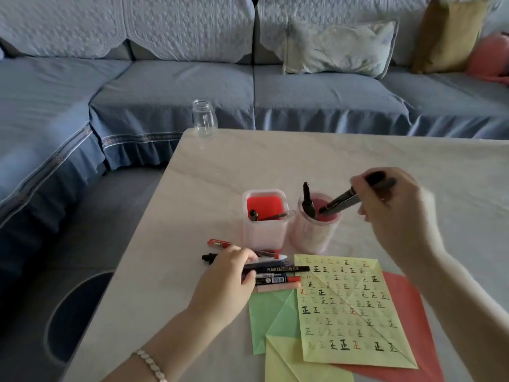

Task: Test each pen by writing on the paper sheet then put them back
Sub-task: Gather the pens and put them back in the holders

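Item: black pen, gripped in the closed fingers of the right hand just right of the round cup; its long axis ran from upper right to lower left, the lower end pointing down into the cup's mouth, the upper end hidden inside the hand and blurred. Second black pen, standing nearly upright in the round cup against its left wall. Square cup, just left of the round cup, with a red floor; the few small items in it were too low to make out. Loose pens, in front and left of the round cup, lying side by side with their long axes left to right; their left ends were covered by the left hand, whose fingers curled over them. Yellow paper sheet, directly in front of the round cup, covered with rows of written characters. Tabletop, pale, carrying everything.
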`<action>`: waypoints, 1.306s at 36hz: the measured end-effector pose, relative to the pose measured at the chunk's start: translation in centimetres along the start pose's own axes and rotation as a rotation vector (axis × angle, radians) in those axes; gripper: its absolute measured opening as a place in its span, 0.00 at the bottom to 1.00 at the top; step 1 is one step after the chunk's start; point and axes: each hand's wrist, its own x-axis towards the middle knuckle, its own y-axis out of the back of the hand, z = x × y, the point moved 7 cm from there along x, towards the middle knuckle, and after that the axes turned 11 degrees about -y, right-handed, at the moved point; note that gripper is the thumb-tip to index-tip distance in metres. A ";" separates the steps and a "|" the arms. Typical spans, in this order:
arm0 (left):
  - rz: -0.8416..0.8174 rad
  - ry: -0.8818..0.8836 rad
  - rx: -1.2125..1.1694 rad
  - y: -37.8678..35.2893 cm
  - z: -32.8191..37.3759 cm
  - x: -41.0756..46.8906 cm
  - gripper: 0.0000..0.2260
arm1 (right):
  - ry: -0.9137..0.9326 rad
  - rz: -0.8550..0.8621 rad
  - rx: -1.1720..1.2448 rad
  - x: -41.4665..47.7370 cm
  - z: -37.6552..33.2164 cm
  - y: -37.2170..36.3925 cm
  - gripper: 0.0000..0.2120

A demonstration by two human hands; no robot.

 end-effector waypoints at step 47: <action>0.035 0.296 -1.038 0.9 5.5 -0.3 0.11 | -0.788 -0.898 0.878 -12.8 2.2 -9.8 0.13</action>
